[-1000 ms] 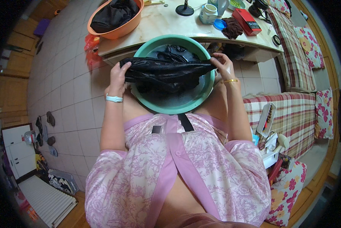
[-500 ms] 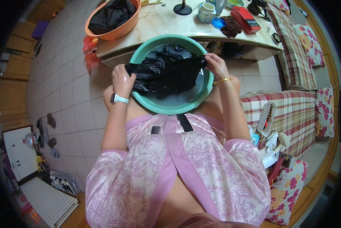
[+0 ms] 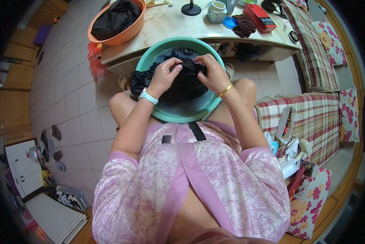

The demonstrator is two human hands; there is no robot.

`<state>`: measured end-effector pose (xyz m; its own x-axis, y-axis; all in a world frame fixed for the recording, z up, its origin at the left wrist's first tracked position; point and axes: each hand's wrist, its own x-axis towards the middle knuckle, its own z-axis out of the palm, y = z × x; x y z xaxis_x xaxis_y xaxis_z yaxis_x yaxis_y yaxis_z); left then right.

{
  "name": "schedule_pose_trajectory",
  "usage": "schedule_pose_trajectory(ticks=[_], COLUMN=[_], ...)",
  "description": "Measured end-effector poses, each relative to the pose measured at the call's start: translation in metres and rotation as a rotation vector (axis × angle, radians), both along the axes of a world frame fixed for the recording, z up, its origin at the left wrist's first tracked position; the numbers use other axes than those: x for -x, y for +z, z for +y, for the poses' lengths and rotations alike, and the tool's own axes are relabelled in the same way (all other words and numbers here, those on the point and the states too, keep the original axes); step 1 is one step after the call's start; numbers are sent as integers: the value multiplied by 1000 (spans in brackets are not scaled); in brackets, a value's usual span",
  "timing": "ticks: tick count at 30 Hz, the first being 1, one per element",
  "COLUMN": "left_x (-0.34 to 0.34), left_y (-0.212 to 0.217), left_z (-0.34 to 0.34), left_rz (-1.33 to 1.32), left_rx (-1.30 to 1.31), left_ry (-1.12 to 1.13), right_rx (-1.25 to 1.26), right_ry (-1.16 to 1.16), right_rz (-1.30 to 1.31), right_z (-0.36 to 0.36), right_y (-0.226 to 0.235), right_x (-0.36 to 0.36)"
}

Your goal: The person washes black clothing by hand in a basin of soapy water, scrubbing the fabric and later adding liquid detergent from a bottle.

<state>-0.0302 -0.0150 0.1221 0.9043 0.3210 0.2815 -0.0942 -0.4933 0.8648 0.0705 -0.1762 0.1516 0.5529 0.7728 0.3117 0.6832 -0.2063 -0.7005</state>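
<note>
While Two Hands Meet, Black Cloth (image 3: 186, 86) Bunches Over a Green Basin (image 3: 170, 116)

As both wrists turn inward, the left hand (image 3: 164, 78) and the right hand (image 3: 216, 75) come close together near the middle of the basin, a narrow gap between them. The left fingers are curled, thumb near the index, closed on a gathered edge of the wet cloth. The right fingers bend down and pinch another part of the same edge. The black cloth hangs in folds below both hands, with its left end lying across the basin's left rim and more of it in the greyish water (image 3: 180, 109). Set between the person's knees (image 3: 119, 105), the green basin is just in front of a pale bench (image 3: 166, 25). A light blue watch (image 3: 148, 96) circles the left wrist, and a gold bracelet (image 3: 225, 90) the right.

On the bench's left end, an orange basin (image 3: 139, 27) holds a dark bundle (image 3: 116, 20). Farther right are a black round stand base (image 3: 191, 9), an open jar (image 3: 217, 15), a blue lid (image 3: 230, 22) just beside a crumpled brown cloth (image 3: 244, 27), and a red box (image 3: 259, 17). To the person's right, a long white tray (image 3: 281, 131) lies on a plaid-covered seat (image 3: 308, 122).
</note>
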Motion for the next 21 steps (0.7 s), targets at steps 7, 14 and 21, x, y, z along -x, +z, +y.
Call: schedule_pose_trajectory(ticks=[7, 14, 21], left_x=[0, 17, 27], left_y=[32, 56, 52], left_z=[-8, 30, 34], left_rz=[-62, 69, 60], left_rx=[279, -37, -531], left_ry=[-124, -178, -45], right_rx=[-89, -255, -33], right_ry=[-269, 205, 33], right_rz=[-64, 883, 411], right_z=[0, -21, -25], right_y=[-51, -43, -31], right_x=[-2, -35, -12])
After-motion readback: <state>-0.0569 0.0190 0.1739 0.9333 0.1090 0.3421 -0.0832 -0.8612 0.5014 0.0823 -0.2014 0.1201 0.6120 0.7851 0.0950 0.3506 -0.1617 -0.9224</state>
